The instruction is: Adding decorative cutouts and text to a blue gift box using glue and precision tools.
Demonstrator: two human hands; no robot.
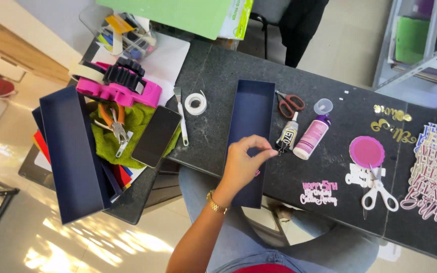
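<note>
From the head camera, only one hand [243, 163] of the person is in view, and I cannot tell for sure whether it is the left or the right; by the way the arm comes up from below, it reads as the left. It rests over a long navy box tray [251, 126] that lies open on the dark stone table [218, 81]. The thumb and forefinger are pinched together at the tray's right edge — whether something tiny sits between them is too small to make out. A gold watch [216, 203] circles the wrist.

Just beside the fingertips stands a small glue tube [288, 134], and next to it lies a white bottle with a purple cap [311, 136], its clear cap [323, 106] set apart above. Red-handled scissors [290, 104] lie near the tray's top end. Further right are a pink scalloped paper disc [366, 150], white-handled scissors [378, 191] and stacks of cut-out paper lettering [436, 172].

To the left of the tray lie a roll of white tape [195, 103] and a small spatula [180, 116]. Beyond them a dark phone [156, 136] rests on a green cloth [142, 119] with orange-handled pliers [115, 124], a pink tape dispenser [117, 86] above them — and another navy box lid [72, 151] overhangs the table edge.
</note>
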